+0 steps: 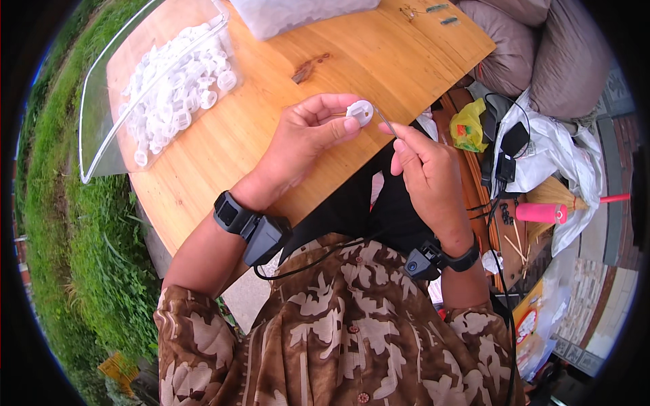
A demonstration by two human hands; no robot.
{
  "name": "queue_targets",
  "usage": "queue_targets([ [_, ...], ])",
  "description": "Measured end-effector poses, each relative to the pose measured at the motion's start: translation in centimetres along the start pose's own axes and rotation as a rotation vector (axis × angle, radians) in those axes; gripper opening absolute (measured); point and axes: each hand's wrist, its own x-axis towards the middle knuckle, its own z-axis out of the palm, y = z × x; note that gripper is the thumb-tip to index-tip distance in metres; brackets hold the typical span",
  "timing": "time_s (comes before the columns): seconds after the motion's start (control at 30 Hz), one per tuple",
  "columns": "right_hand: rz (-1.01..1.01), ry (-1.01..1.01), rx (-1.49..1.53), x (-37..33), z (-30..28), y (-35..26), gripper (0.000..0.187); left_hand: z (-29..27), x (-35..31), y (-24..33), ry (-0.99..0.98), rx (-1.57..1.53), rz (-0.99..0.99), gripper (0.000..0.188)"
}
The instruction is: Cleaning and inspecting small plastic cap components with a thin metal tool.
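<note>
Between thumb and fingers, my left hand (pixel 313 132) pinches a small round white plastic part (pixel 361 112) with a hole near its edge, held above the table's near edge. Just to its right, my right hand (pixel 426 166) grips a thin metal tool (pixel 386 120), slim like a pick or tweezers. The tool's tip points at the white part; whether the two touch, I cannot tell. To the left on the wooden table (pixel 271 95), many similar white plastic parts (pixel 177 88) lie heaped by a clear plastic bin tipped on its side (pixel 108 108).
A translucent tub (pixel 298 15) full of white pieces stands at the table's far side. Small dark strips (pixel 443 15) lie near the far right corner. Grey sacks (pixel 569 54), a yellow bag (pixel 468 127), cables and a pink bottle (pixel 542 213) crowd the right. Grass (pixel 88 230) borders the left.
</note>
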Motion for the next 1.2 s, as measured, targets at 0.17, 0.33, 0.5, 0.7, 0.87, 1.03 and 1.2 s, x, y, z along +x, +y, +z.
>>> queue_targets([
  [0.17, 0.076, -0.012, 0.053, 0.1, -0.2, 0.1, 0.024, 0.2, -0.2, 0.5, 0.008, -0.105, -0.056, 0.032],
  [0.33, 0.041, -0.030, 0.021, 0.0, 0.1, 0.1, 0.023, 0.0, -0.1, 0.2, -0.003, -0.112, -0.069, 0.033],
  [0.5, 0.026, -0.027, -0.007, -0.1, 0.5, 0.3, 0.023, -0.4, 0.0, -0.1, -0.111, -0.160, -0.050, 0.034],
  [0.7, 0.045, -0.018, 0.000, -0.1, 0.8, 0.4, 0.023, -0.3, -0.1, -0.2, -0.083, -0.198, -0.063, 0.034],
  [0.87, 0.029, -0.032, -0.004, -0.2, 0.9, 0.5, 0.022, -0.1, -0.2, -0.3, -0.086, -0.208, -0.046, 0.032],
  [1.03, -0.052, -0.017, -0.112, -0.2, 0.9, 1.0, 0.021, 0.2, -0.3, -0.4, -0.068, -0.206, -0.025, 0.031],
  [1.2, -0.233, 0.050, -0.345, -0.5, 1.0, 1.6, 0.025, 0.2, -0.3, -0.7, 0.041, -0.160, -0.083, 0.030],
])
